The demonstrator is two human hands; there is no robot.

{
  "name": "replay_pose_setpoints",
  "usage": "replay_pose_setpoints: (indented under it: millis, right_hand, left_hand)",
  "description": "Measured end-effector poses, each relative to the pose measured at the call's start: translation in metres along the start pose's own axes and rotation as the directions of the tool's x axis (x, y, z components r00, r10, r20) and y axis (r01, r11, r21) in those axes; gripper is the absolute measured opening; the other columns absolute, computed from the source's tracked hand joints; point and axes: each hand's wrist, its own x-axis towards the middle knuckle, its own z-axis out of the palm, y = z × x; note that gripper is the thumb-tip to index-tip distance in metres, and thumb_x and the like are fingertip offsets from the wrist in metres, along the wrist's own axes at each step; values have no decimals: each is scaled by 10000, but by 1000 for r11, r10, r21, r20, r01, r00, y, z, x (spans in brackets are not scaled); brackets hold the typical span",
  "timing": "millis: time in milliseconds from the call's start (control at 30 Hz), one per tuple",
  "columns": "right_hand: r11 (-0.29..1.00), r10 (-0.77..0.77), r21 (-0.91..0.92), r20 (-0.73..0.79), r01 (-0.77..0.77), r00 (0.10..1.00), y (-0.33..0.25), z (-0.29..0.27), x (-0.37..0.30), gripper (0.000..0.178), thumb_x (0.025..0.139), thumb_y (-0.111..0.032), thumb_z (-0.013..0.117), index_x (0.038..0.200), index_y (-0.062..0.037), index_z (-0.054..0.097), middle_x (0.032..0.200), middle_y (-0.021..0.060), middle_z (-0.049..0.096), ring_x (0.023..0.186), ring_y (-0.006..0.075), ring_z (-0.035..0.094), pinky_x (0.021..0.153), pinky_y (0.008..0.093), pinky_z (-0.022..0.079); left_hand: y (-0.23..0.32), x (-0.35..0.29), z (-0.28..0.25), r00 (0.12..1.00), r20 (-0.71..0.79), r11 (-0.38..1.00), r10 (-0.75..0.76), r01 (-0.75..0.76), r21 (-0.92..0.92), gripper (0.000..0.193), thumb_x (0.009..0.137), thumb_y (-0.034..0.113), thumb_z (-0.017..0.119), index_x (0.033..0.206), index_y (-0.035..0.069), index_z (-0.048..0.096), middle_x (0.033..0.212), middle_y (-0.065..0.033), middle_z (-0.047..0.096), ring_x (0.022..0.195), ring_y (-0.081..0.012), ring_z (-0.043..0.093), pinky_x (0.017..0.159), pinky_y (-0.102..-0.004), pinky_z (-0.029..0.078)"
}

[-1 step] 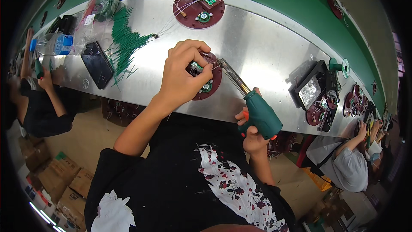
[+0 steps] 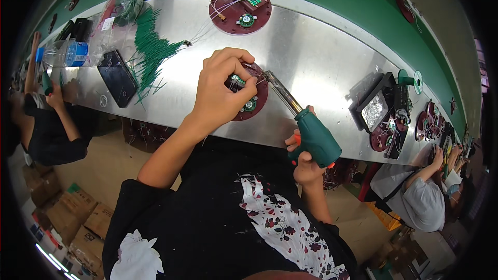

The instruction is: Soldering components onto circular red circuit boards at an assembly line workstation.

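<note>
My right hand (image 2: 306,161) is wrapped round the green handle of a soldering gun (image 2: 317,137) with an orange trigger. Its metal barrel slants up and left, and the tip reaches the right edge of a maroon round plate (image 2: 263,93) lying on the metal bench. Over that plate, my left hand (image 2: 225,85) is closed, thumb and index finger pinched together close to the tip. Whatever sits in the pinch is too small to make out. Part of a green circuit board (image 2: 237,82) shows between the fingers, and a round component (image 2: 250,105) below them. My hand hides much of the plate.
Beyond my hands lies another wired maroon plate (image 2: 220,18). Leftward are green wire pieces (image 2: 153,41), a black phone (image 2: 118,79) and a plastic bottle (image 2: 65,53). Rightward stand a black-framed tray (image 2: 374,109) and a green spool (image 2: 411,81). Other people sit along both sides.
</note>
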Motion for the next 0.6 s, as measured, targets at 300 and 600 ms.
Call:
replay_pose_setpoints:
  millis: [300,600]
  right_hand:
    - [1000,27,-4,54,-27,998,1,-8,-1,1080,852,-625,762,1464,187,397,837,61,703,700,81,639,681,219,535]
    - [997,44,-63,45,-41,998,-1,-7,0,1101,846,-636,763,1475,185,387,808,39,700,700,68,642,703,212,535]
  left_hand:
    - [2,1,0,999,-2,998,32,-32,51,155,708,8,758,741,37,609,1115,-73,698,1031,-233,636,945,-347,452]
    - [0,1,1,1000,-10,999,20,-20,28,157,703,8,754,737,41,604,1108,-71,699,1020,-236,632,946,-345,443]
